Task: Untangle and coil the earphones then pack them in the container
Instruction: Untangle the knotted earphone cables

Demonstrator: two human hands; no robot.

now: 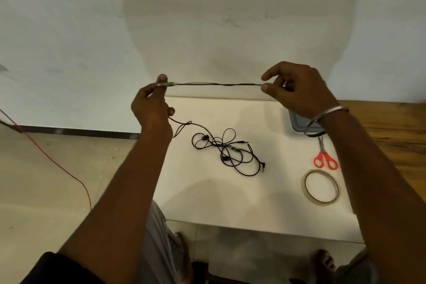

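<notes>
Both hands are raised above the white worktop point(207, 196), stretching one earphone cable point(214, 84) taut between them. The left hand point(152, 108) pinches one end, the right hand point(297, 90) pinches the other between thumb and forefinger. One tangled bundle of earphones point(227, 151) lies on the worktop. One grey container point(299, 122), one pair of scissors point(325, 157) and one tape roll point(321, 185) sit to the right.

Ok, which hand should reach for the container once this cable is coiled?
Probably the right hand: the grey container sits just beneath its wrist, while the left hand is at the table's opposite edge.
</notes>
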